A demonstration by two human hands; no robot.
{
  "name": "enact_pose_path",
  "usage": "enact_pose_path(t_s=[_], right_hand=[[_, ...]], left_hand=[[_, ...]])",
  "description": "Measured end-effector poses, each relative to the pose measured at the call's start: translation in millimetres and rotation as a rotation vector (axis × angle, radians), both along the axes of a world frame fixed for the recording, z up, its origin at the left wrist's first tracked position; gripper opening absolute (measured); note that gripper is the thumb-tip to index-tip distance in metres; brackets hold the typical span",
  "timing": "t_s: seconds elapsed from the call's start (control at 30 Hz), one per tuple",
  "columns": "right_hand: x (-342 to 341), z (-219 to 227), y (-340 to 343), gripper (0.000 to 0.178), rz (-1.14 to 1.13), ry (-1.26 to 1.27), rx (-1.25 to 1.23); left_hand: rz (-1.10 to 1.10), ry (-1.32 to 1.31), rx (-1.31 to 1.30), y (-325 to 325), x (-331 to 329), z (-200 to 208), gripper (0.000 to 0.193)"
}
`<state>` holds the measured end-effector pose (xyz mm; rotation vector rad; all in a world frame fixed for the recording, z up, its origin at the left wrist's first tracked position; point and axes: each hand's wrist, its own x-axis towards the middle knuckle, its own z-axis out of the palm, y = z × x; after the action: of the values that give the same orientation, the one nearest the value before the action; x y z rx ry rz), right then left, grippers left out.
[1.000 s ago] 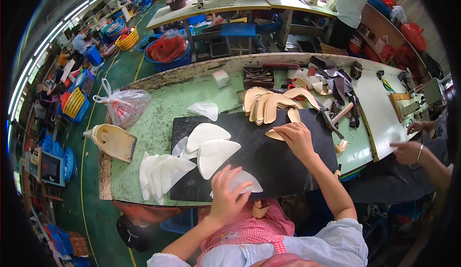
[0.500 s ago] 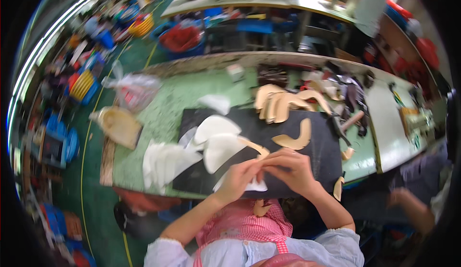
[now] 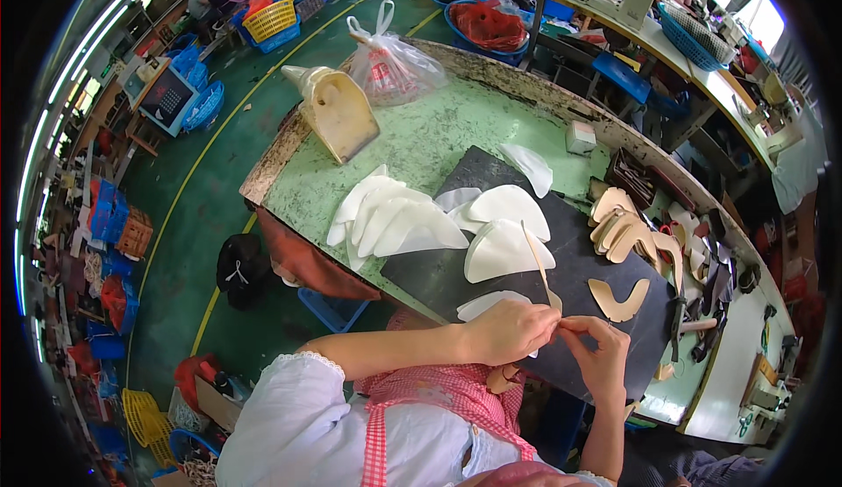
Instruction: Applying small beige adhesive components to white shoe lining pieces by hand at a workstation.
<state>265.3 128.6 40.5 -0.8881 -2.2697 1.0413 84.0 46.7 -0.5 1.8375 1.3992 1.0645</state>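
My left hand (image 3: 511,333) is closed on a thin tan curved piece (image 3: 538,261), which rises edge-on from the fingers over the black mat (image 3: 561,224). Close beside it my right hand (image 3: 600,352) pinches at the lower end of the same piece; the fingers hide most of that end. Smooth white half-round pieces (image 3: 507,255) lie in overlapping stacks left of and beyond the hands. One flat tan U-shaped piece (image 3: 619,301) rests on the mat to the right. Farther right sits a pile of similar tan pieces (image 3: 627,234).
A hammer (image 3: 697,325) and dark scraps (image 3: 721,268) lie at the right of the green table (image 3: 307,198). A cream scoop-shaped container (image 3: 338,119) and a tied plastic bag (image 3: 390,66) stand at the far left. A small white box (image 3: 580,138) stands near the back edge.
My view has turned left, so the table now appears slanted. Both hands stay together on the tan piece, which now points more upright.
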Motion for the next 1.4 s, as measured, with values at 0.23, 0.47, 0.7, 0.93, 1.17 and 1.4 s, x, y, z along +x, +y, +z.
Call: enact_pose_path(t_s=[0.23,0.47,0.7,0.93,1.17,1.4], right_hand=[[-7,-16,7,0.011,-0.140,0.071,-0.102],[39,-26,44,0.009,-0.415,0.502,-0.287],[57,-57,50,0.020,-0.393,0.053,0.379],[55,-51,54,0.024,-0.244,-0.152,0.167],[50,-38,67,0.026,-0.336,-0.052,0.234],[18,0,74,0.030,-0.373,0.114,0.165]], left_hand=[[-0.058,0.129,0.043,30,-18,2,0.018],[0.436,0.543,0.569,133,-203,28,0.007],[1.090,1.278,0.246,162,-389,56,0.074],[0.855,1.139,-0.795,177,-454,48,0.052],[0.884,1.086,-0.319,171,-445,62,0.030],[0.758,1.138,0.062,183,-369,119,0.020]])
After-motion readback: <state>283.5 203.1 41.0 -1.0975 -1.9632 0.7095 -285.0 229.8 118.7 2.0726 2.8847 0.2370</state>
